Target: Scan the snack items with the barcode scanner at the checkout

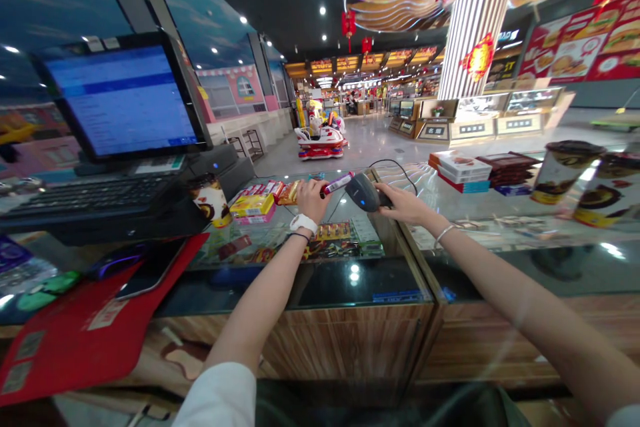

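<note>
My left hand holds a small red and white snack packet above the glass counter. Its fingers are closed round the packet's left end. My right hand grips the handle of a dark barcode scanner, whose head faces left, close to the packet's right end. A black cable curves behind the scanner. Just left of my left hand lie yellow and pink boxes and several small wrapped snacks on the glass.
A monitor and keyboard stand at the left, above a red bag and a phone. Stacked boxes, brown packets and large cups stand at the right.
</note>
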Demonstrator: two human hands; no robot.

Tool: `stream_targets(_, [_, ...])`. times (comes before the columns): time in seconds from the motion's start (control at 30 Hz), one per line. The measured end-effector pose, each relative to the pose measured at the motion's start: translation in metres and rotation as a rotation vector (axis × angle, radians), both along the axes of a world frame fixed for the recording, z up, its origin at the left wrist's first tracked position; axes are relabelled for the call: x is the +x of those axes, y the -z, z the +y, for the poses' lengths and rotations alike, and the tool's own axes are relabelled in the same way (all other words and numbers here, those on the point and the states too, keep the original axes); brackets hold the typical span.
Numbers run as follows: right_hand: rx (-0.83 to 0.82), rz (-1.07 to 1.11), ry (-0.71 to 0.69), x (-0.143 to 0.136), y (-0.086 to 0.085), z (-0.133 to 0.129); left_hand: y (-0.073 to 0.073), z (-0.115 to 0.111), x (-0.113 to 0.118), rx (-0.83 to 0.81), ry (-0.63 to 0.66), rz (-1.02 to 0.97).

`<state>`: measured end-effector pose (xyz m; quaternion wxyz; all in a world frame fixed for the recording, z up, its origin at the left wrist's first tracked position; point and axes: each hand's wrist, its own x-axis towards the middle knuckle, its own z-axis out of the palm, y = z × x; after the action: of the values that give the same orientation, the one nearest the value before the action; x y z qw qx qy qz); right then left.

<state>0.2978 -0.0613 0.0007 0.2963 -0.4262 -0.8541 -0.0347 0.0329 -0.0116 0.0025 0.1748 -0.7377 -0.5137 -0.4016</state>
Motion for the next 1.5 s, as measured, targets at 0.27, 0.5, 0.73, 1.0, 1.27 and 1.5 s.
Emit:
stream_targets(0.27, [0.045, -0.034, -0.083, 0.034, 0.017, 0.037, 0.005, 0.006, -0.001, 0.006, 0.022, 0.008])
stream_targets(0.5, [-0.014, -0.044, -0.05, 0.059, 0.031, 0.056, 0.007, 0.006, -0.001, 0.022, 0.056, 0.015])
stream_targets(0.73, [-0.075, 0.007, -0.088, 0.072, 0.041, 0.069, 0.006, 0.004, 0.002, 0.0, 0.058, 0.019])
stream_targets(1.0, [-0.139, 0.031, -0.09, 0.072, 0.041, 0.07, 0.006, 0.003, 0.004, 0.009, 0.085, 0.024])
stream_targets(1.27, [-0.067, 0.113, 0.012, 0.06, 0.031, 0.061, 0.007, 0.004, 0.004, 0.021, 0.11, 0.017])
stream_targets(1.5, [0.076, 0.26, -0.052, 0.024, 0.01, 0.033, 0.003, -0.002, 0.009, 0.008, 0.183, 0.048])
